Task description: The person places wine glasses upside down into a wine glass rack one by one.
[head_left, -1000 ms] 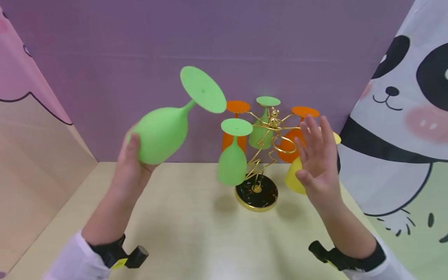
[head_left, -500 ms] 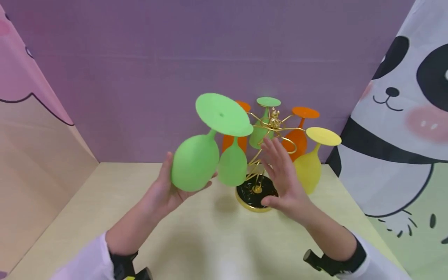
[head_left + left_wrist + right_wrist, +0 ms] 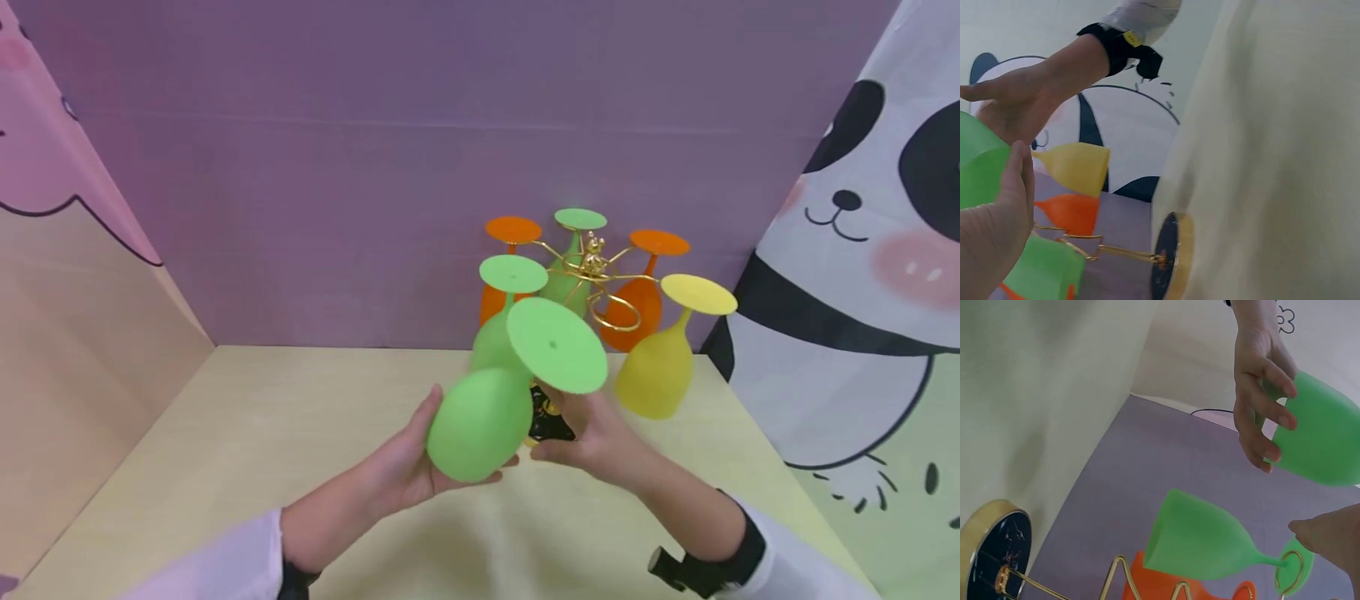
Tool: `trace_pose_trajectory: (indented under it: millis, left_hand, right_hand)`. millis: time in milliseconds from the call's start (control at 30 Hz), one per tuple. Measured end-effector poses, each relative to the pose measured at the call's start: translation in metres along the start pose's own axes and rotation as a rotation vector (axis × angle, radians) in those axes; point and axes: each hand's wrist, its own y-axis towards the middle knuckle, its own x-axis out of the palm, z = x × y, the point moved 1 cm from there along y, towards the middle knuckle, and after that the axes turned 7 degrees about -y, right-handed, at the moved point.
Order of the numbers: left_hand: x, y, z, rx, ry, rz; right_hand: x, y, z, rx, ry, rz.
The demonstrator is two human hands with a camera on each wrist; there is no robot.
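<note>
My left hand [image 3: 401,467] grips a green plastic wine glass [image 3: 480,425] by its bowl. The glass is tilted, mouth down and foot up toward the right. In the right wrist view the left fingers [image 3: 1263,419] curl round its rim. My right hand [image 3: 600,437] is beside the stem, partly hidden behind the foot, its visible thumb and fingers spread apart. Behind the held glass stands a gold wire glass rack [image 3: 592,262] on a round black base [image 3: 551,421]. Another green wine glass [image 3: 1200,540] hangs upside down from it, overlapped by the held one in the head view.
Also hanging upside down on the rack are a yellow glass [image 3: 656,375], orange glasses [image 3: 637,308] and a green glass at the back [image 3: 580,219]. A gold ring [image 3: 618,330] juts out at the front. The pale table [image 3: 300,400] meets a purple backdrop [image 3: 337,233].
My left hand has carried the green wine glass rightward and down, in front of the rack. My right hand has moved left and down from the yellow glass to the held glass's stem.
</note>
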Motion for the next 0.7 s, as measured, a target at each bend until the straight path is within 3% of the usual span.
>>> trace_pose_trajectory:
  millis: [100,200,433,700]
  left_hand:
    - [-0.003,0.001,-0.012,-0.038,-0.017,-0.056]
    - [-0.006,0.001,-0.022,-0.073,-0.048,-0.105]
    - [-0.009,0.004,-0.045,-0.083,-0.09,-0.105]
    - [-0.011,0.002,-0.06,-0.057,-0.137,-0.013]
  right_hand:
    - [0.002,-0.009,0.004,0.098,-0.137,-0.046]
    - [0.005,-0.016,0.006,0.134,-0.209,-0.083]
    - [0.016,-0.021,0.013,0.078,0.037,-0.113]
    - [0.023,-0.025,0.019,0.097,0.043,-0.156]
